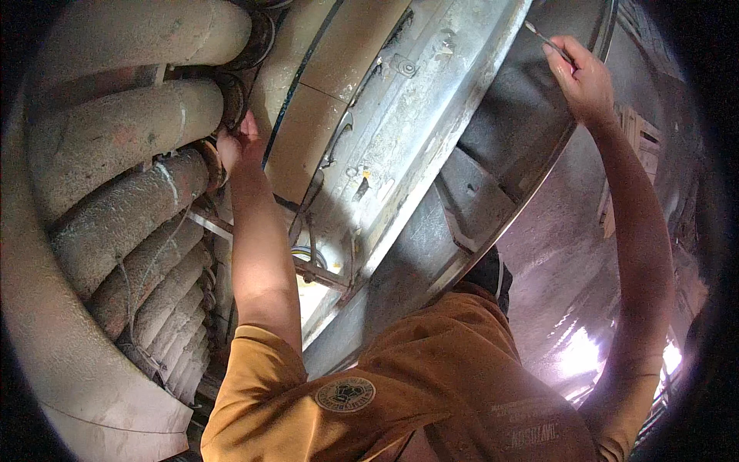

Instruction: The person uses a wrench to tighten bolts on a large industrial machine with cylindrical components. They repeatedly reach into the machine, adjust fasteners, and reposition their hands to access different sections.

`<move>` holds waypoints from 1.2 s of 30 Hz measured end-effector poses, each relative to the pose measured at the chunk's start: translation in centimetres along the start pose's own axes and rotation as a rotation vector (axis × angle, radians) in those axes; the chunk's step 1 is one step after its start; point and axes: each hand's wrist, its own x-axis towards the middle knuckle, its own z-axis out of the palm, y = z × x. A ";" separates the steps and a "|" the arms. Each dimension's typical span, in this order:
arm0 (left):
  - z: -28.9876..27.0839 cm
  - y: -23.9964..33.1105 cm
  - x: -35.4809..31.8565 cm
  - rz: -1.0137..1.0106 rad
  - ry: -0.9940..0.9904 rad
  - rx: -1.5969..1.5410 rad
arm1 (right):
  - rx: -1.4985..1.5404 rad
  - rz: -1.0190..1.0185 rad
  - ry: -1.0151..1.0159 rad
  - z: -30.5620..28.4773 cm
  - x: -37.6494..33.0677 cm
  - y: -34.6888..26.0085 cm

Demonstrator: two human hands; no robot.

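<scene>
My right hand (588, 86), at the upper right, is closed round a thin dark stick-like tool (548, 41). The tool's small pale tip points up and left, close to the edge of a long grey metal rail (454, 131). What kind of tool it is I cannot make out. On the left, my left hand (240, 145) reaches up beside the flanged ends of thick grey pipes (123, 127). Its fingers are stretched upward and partly hidden, and it seems to rest against a rusty pipe collar (212, 162). I see nothing held in it.
Beige panels (308, 138) with a dark seam run beside the rail. Below it a curved metal ledge (469, 192) carries a bracket. A metal bar frame (319, 273) and coloured wires (308, 252) sit near my left forearm. Several more pipes curve away at lower left.
</scene>
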 end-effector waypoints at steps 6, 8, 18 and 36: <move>-0.4 0.3 0.7 -0.076 0.034 0.102 | -0.007 -0.069 0.059 0.1 -0.1 0.3; -0.7 0.2 0.8 -0.073 0.066 0.162 | -0.002 -0.066 0.063 0.1 -0.1 0.2; 1.0 -0.5 -0.4 -0.128 -0.198 -0.290 | 0.048 0.031 -0.021 -0.4 0.1 -0.2; 2.5 -0.7 -0.8 -0.168 0.066 -0.078 | 0.014 -0.038 0.037 0.3 -0.2 1.0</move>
